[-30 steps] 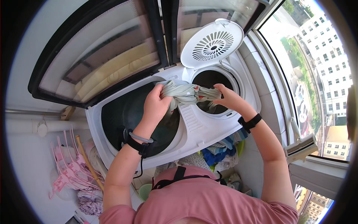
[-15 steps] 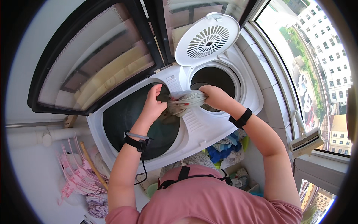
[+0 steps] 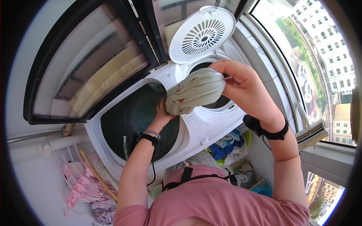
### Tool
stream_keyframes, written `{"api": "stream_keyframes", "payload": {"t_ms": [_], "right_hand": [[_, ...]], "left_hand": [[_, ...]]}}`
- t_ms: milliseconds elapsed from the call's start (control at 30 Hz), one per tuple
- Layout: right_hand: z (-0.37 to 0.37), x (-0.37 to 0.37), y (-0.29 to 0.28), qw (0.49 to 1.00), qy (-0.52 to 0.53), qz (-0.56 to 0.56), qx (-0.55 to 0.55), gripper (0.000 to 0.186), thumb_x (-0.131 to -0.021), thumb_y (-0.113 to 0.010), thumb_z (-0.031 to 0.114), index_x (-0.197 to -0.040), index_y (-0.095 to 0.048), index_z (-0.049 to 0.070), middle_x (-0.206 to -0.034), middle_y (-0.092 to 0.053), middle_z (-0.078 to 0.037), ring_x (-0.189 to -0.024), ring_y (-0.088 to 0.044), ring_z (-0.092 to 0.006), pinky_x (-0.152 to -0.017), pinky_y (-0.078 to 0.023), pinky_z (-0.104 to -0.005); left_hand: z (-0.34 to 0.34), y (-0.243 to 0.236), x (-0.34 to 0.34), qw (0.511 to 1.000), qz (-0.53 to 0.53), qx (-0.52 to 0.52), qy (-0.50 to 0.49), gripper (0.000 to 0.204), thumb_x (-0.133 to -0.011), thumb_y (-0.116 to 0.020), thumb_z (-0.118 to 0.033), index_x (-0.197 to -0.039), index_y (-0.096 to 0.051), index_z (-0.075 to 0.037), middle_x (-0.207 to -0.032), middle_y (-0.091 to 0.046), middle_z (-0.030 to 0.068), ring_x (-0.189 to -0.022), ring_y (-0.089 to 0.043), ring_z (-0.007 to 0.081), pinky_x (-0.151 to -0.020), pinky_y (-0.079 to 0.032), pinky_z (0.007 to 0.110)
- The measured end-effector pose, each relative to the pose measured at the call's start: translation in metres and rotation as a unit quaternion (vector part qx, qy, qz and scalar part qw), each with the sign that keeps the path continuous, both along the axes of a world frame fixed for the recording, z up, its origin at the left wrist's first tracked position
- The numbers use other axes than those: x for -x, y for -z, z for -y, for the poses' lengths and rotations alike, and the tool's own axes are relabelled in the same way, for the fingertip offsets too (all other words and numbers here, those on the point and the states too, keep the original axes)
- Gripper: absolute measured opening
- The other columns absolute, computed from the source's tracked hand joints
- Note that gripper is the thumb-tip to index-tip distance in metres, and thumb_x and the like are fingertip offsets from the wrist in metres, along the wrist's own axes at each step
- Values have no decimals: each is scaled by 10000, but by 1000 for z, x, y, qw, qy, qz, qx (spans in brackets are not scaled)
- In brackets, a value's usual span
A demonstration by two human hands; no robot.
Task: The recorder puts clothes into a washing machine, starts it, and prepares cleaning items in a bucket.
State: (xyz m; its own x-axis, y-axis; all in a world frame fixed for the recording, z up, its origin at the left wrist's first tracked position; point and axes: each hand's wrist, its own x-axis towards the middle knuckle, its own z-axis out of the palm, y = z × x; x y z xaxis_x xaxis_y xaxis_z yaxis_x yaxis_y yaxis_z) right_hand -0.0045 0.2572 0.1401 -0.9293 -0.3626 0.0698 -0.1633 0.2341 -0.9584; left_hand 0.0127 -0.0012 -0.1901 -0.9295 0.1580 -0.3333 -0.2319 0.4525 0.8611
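A wet, bunched pale green cloth [image 3: 198,86] with red spots hangs over the white twin-tub washing machine [image 3: 200,124]. My right hand [image 3: 245,86] is closed on its right end, thumb and fingertips pinching the fabric, high over the round spin tub [image 3: 226,103]. At its lower left end, above the large wash tub [image 3: 124,116] with dark water, my left hand [image 3: 162,115] grips the cloth, fingers partly hidden behind it. The perforated round white lid [image 3: 202,34] stands raised at the back. The folded-open black-framed lid [image 3: 90,60] rises on the left.
Pink hangers [image 3: 77,184] and a wooden stick [image 3: 98,175] are at lower left. A pipe [image 3: 28,150] runs along the left wall. Below the machine lie piled blue and white clothes [image 3: 222,148] and a blue basin [image 3: 261,191]. A window [image 3: 292,56] with a sill lines the right.
My right hand has lifted the cloth up toward the camera. My left hand, apart from it half a second ago, has moved right and down onto the cloth's left end.
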Motion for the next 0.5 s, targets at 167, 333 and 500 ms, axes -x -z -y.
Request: {"api": "stream_keyframes", "payload": {"t_ms": [167,333,500], "right_hand": [[-4,-3,-13,996,-14,-76,46,281,-803,-561,-85,-1074,-588,-17,-1013,-611,-36,-948,-573,-99,-810,-487,-244],[-24,7,-7,992,82,-17,96,264,-896,-555,10,-1152,-525,-48,-1019,-609,-45,-958,-564,-84,-862,-468,-234],[-45,12,16,992,119,-2,52,264,-888,-574,33,-1138,-530,-40,-1020,-609,-44,-960,-562,-86,-873,-449,-224]], "left_hand": [[10,-52,11,997,28,-69,9,766,-724,-746,-167,-1371,-348,-68,-1302,-450,156,-1166,-468,280,-985,-404,351],[32,-133,4,987,68,-82,-118,425,-875,-589,-136,-1265,-458,-33,-1109,-591,91,-966,-589,168,-770,-509,292],[64,-227,13,984,-10,-69,-163,365,-863,-553,-98,-1212,-493,-11,-1078,-602,88,-911,-607,157,-706,-520,294]]}}
